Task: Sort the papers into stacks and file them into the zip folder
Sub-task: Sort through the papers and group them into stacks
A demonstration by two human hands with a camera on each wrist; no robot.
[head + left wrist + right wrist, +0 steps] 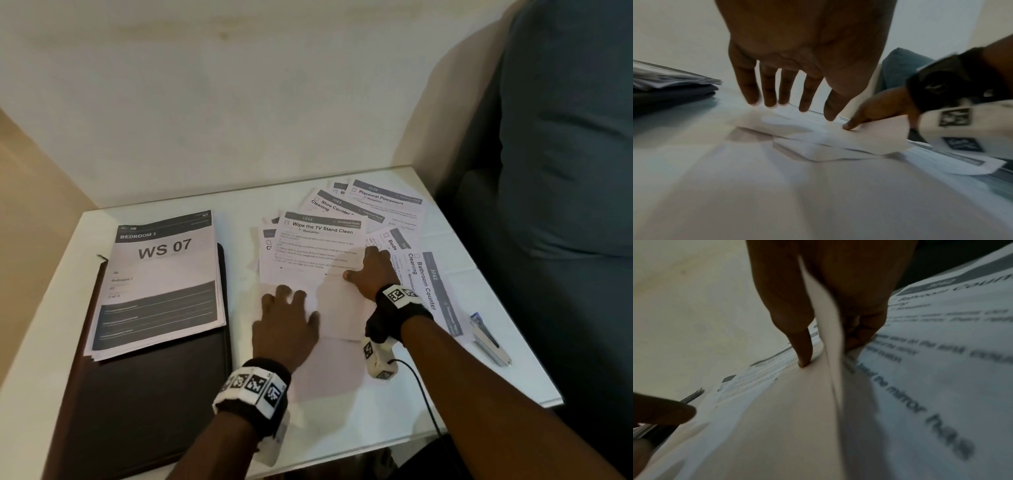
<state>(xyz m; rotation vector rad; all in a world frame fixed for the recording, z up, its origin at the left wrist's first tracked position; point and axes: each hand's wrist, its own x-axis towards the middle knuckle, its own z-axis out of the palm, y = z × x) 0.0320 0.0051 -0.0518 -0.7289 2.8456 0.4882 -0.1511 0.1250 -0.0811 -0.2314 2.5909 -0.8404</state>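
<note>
White table (pixel 342 428) fills the lower half of the head view, wall behind, blue cushion (pixel 565 137) at far right. Dark zip folder (pixel 144 394) lies shut at lower left; on its upper part sits a neat stack (pixel 164 284) with "WS 07" on top. Loose papers are fanned out centre to right of frame: "Wipe the TV Stand Clean" sheet (pixel 318 250) on top at centre, "Shoe Counter" sheet (pixel 337 207) and "Placemat Placement" sheet (pixel 387 202) above it, "Bathroom Counter Cleaning" sheet (pixel 428 284) to its right, turned sideways. A stapler (pixel 489 339) lies at right edge of the table, apart from the papers.

Left hand (pixel 287 325) is flat, fingers straight and spread, over the lower left of the centre sheet; left wrist view shows the fingertips (pixel 770 100) at the paper, contact too blurred to tell. It holds nothing.

Right hand (pixel 371 274) grips the right edge of the TV Stand sheet: right wrist view shows the thumb (pixel 803 353) pressing on top and the fingers (pixel 863 331) under the raised edge, paper pinched between. That edge is lifted off the Bathroom sheet below it.
</note>
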